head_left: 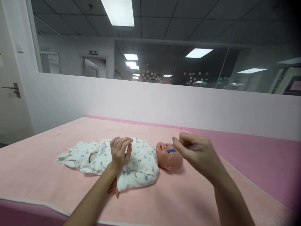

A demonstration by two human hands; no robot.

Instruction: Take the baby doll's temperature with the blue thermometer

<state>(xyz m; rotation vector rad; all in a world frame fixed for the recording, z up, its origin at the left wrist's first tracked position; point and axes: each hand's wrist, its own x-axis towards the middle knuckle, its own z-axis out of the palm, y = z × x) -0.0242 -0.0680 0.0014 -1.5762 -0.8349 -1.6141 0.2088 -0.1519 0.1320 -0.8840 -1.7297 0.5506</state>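
A baby doll [172, 161] lies on its back, its head to the right, in a white printed sleepsuit [141, 160]. Over the doll's belly hovers my left hand [120, 152], fingers loosely bent and apart, holding nothing; whether it touches the cloth I cannot tell. My right hand [196, 150] is beside the doll's head, slightly blurred, with its fingers closed. From it a small blue stick-like tool [171, 150] points left across the doll's face. The tool's other end is hidden in my fingers, and its exact kind does not show.
A pink padded mat [183, 201] lies under the doll, with darker pink padding [263, 157] to the right. Behind stands a low white wall [145, 100] with glass above it. A door [14, 94] is at far left.
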